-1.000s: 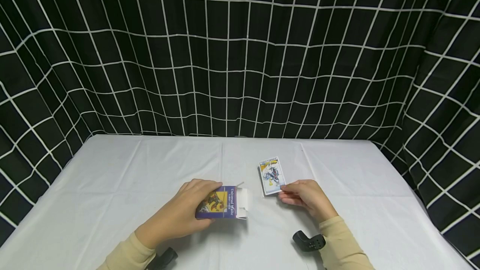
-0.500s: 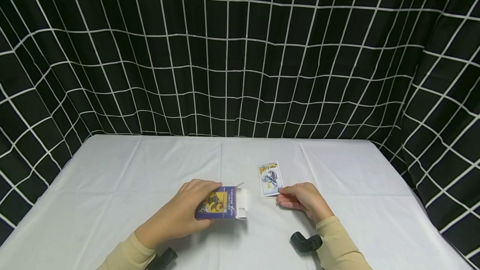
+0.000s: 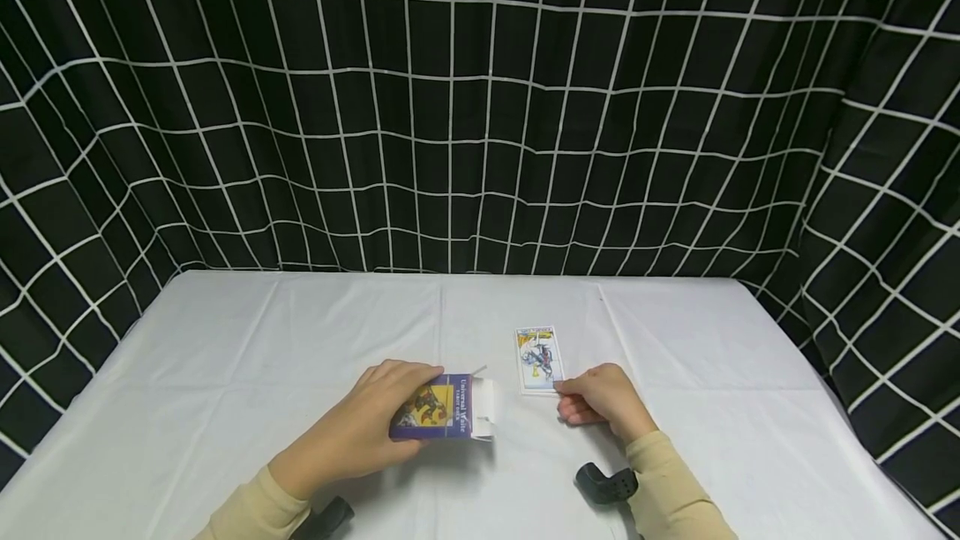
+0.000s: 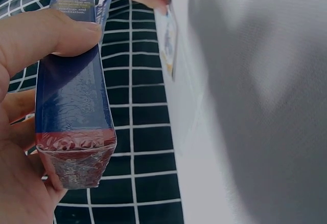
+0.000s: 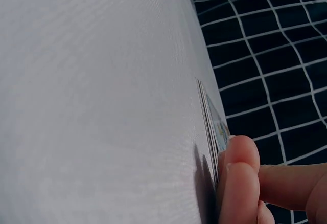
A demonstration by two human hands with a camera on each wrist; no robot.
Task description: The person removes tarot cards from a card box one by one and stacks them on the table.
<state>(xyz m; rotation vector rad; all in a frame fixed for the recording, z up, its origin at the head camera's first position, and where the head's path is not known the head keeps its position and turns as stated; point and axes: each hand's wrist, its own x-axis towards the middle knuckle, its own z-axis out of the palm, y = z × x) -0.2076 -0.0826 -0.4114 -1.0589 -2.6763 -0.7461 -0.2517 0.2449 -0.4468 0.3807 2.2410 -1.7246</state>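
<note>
My left hand [image 3: 363, 423] grips a purple tarot card box [image 3: 431, 407] with a yellow picture on its front. The box's end flap [image 3: 483, 408] stands open toward the right. In the left wrist view the thumb lies across the narrow blue side of the box [image 4: 76, 91], its plastic-wrapped end toward the camera. To the right, a small stack of tarot cards [image 3: 538, 359] lies face up on the white cloth, a rider picture on top. My right hand [image 3: 609, 398] pinches its near right corner, thumb on top. Seen edge-on in the right wrist view, the cards [image 5: 207, 119] sit close against the cloth.
A white cloth [image 3: 247, 357] covers the table. Black curtains with a white grid [image 3: 465, 107] hang behind and at both sides. Black wrist devices sit by the left sleeve [image 3: 326, 517] and the right sleeve [image 3: 607, 484].
My right hand has come down and slightly nearer with the tarot cards, which go from tilted above the cloth to flat on it. My left hand and the box stay in place.
</note>
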